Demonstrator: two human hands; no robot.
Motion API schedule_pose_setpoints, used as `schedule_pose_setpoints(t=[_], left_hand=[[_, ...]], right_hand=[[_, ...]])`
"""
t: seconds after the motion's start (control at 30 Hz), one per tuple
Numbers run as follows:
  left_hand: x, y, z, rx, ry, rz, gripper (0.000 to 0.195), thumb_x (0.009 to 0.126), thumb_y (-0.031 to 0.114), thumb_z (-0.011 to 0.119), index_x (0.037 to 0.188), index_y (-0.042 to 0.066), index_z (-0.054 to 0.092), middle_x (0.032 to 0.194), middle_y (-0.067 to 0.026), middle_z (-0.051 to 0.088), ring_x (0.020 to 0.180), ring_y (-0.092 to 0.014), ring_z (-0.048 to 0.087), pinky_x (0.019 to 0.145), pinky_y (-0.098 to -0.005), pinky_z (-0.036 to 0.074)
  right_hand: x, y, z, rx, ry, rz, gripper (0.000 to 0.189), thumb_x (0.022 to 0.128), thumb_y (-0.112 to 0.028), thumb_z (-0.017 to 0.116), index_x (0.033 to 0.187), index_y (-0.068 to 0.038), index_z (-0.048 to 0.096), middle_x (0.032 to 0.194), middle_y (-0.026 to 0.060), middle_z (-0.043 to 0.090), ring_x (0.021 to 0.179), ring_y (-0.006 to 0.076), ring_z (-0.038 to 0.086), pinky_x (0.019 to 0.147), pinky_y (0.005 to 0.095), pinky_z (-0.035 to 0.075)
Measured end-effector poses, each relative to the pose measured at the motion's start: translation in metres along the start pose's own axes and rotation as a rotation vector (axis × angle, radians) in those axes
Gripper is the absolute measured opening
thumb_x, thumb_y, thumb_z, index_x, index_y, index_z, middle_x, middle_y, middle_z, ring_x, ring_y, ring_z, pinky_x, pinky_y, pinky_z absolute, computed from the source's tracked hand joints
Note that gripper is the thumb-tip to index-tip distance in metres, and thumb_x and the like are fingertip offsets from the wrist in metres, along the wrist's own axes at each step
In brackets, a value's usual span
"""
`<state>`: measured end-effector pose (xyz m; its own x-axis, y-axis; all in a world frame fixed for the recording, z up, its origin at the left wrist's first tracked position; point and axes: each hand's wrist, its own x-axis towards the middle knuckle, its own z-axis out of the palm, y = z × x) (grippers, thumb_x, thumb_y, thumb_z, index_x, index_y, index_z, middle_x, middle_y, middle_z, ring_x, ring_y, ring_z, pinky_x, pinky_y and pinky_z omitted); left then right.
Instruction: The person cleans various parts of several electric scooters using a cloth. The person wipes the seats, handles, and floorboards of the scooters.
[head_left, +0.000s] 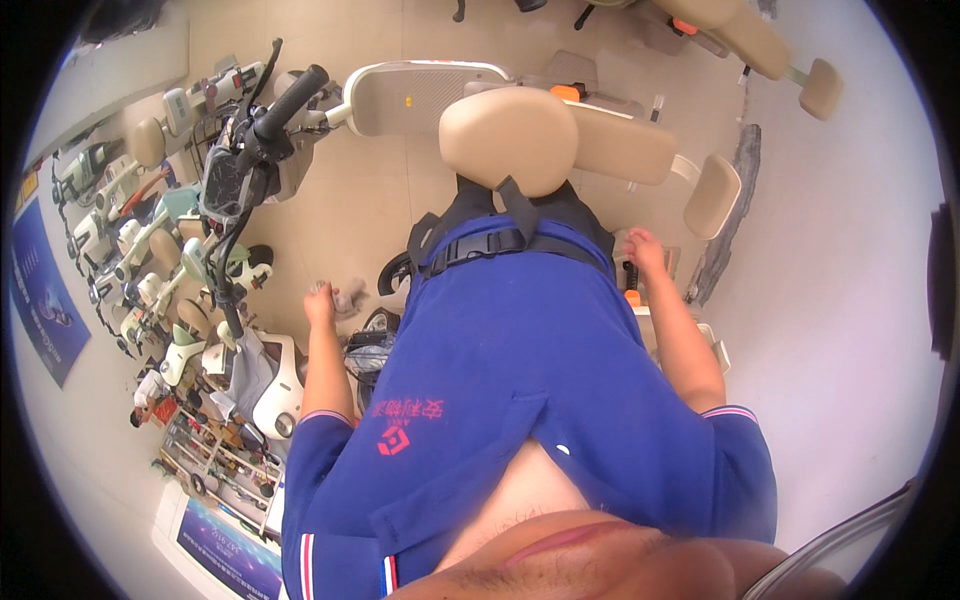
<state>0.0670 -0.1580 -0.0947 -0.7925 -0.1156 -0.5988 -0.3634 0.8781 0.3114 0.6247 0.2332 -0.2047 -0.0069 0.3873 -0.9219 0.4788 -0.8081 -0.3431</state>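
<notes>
At the left, my left hand (321, 301) hangs beside my body, its fingers closed on a crumpled greyish cloth (350, 298). My right hand (643, 249) is low at my other side, fingers loosely bent and apart, with nothing seen in it. An electric scooter stands across the view before me: its tan saddle (510, 141) overlaps my legs, with a longer tan rear seat (622, 144) and a tan backrest (712, 196) to the right. Its black handlebar grip (291, 101) and display (225, 180) are at upper left, apart from my left hand.
Rows of parked scooters (161, 251) line the left side. Close by on the left is a white scooter front (277, 382). A metal rack (217, 469) and another person (150, 390) are beyond. More scooter seats (750, 41) show at upper right, near a white wall (832, 262).
</notes>
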Motion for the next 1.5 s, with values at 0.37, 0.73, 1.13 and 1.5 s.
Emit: schedule_pose_setpoints(t=[0.37,0.73,1.13,1.5], left_hand=[[0.042,-0.065,-0.08,0.057,0.48,-0.209,0.043,0.066,0.021,0.062,0.091,-0.015,0.062,0.088,-0.0242,0.065,0.087,-0.034,0.064,0.079,-0.0406,0.048],[0.048,0.023,-0.09,0.333,0.527,0.111,0.084,0.069,0.033,0.067,0.134,-0.007,0.034,0.133,-0.0251,0.045,0.124,-0.032,0.044,0.102,-0.0351,0.035],[0.022,0.059,-0.103,0.385,0.736,-0.031,0.048,0.072,0.03,0.056,0.102,-0.007,0.06,0.104,-0.0262,0.062,0.1,-0.04,0.059,0.088,-0.0436,0.045],[-0.005,0.01,-0.112,0.012,0.987,-0.181,0.065,0.07,0.026,0.064,0.123,-0.006,0.044,0.112,-0.0257,0.059,0.101,-0.041,0.058,0.086,-0.0419,0.045]], right_hand=[[0.004,-0.017,-0.009,0.01,0.06,0.159,0.026,0.09,-0.026,0.049,0.108,-0.01,0.056,0.096,0.0026,0.064,0.078,0.0119,0.06,0.063,0.026,0.045],[-0.025,-0.114,0.134,-0.969,0.09,-0.726,0.053,0.078,-0.024,0.058,0.126,-0.003,0.05,0.135,0.022,0.042,0.121,0.0365,0.045,0.101,0.0417,0.037],[-0.026,-0.169,0.219,-1.246,-0.043,-0.483,0.075,0.077,-0.029,0.061,0.139,-0.001,0.031,0.138,0.0397,0.021,0.128,0.0451,0.033,0.102,0.0413,0.037],[-0.005,-0.183,0.245,-1.281,-0.026,-0.294,0.086,0.073,-0.047,0.062,0.127,0.015,0.037,0.128,0.044,0.033,0.131,0.0512,0.021,0.107,0.0439,0.029]])
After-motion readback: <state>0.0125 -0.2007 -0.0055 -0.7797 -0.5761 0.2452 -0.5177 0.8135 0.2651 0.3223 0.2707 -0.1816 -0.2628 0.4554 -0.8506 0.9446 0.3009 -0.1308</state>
